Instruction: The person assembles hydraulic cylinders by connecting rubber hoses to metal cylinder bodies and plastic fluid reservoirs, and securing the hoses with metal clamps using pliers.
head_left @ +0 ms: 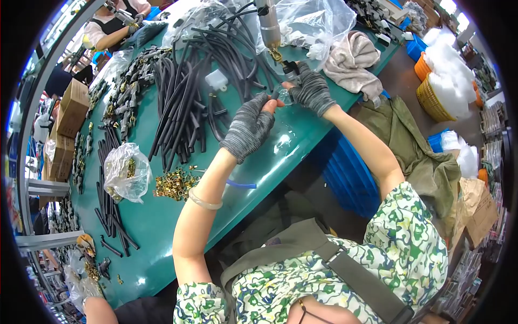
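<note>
My right hand (314, 90), in a grey fingerless glove, is closed round a small black fitting (291, 68) under the brass-coloured tip of a hanging power screwdriver (268, 27). Close by, my left hand (249, 128), gloved the same way, has its thumb and fingers pinched on a dark tube end (275, 94); most of that piece is hidden by the fingers. Beyond my left hand, a pile of black rubber tubes (181, 102) covers the green tabletop. A white plastic piece (216, 80) lies among them.
Brass fittings (175, 183) are heaped beside my left forearm, near a clear plastic bag (127, 171). Assembled black parts (132, 89) line the far side. A crumpled towel (353, 59) lies at the right edge. Across the table, another person (113, 29) works.
</note>
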Motion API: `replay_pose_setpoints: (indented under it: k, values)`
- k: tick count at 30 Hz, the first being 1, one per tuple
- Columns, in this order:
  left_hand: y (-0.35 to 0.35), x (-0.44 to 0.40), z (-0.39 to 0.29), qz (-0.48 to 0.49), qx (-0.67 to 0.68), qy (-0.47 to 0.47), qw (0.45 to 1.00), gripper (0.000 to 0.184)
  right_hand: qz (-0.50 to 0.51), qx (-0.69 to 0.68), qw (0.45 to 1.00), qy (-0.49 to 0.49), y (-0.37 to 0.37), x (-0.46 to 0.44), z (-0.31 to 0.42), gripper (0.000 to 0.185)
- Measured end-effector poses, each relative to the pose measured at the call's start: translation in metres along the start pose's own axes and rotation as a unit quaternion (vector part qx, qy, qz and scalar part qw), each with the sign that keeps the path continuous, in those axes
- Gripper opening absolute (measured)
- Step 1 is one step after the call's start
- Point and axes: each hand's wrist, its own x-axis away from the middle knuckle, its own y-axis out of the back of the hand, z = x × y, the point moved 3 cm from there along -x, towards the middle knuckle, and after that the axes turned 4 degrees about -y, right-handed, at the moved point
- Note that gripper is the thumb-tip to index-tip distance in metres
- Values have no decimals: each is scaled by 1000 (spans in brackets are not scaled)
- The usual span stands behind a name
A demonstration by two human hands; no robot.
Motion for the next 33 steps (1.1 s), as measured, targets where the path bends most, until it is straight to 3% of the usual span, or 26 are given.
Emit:
replay_pose_setpoints:
  k: [5,12,13,16,24,29,33]
  values:
    - [0,-4,-5,0,-39,-4,999,30,-18,-176,983,-56,-1,-11,-24,62]
    - [-6,-30,20,-23,-157,-52,986,27,-92,-262,958,-74,3,-18,-39,45]
    - [-9,-35,22,-26,-167,-49,984,26,-85,-341,930,-105,6,-16,-37,34]
    - [-16,-51,27,-17,-214,11,977,26,-44,-489,858,-154,15,-18,-30,24]
    - [-24,-75,36,-30,-232,12,972,27,-65,-516,839,-161,12,-18,-35,17]
    - [-23,-81,44,-68,-254,-66,963,25,-69,-516,841,-147,6,-18,-36,17]
    - [-25,-79,34,-73,-266,-17,961,27,-77,-550,820,-140,8,-15,-34,19]
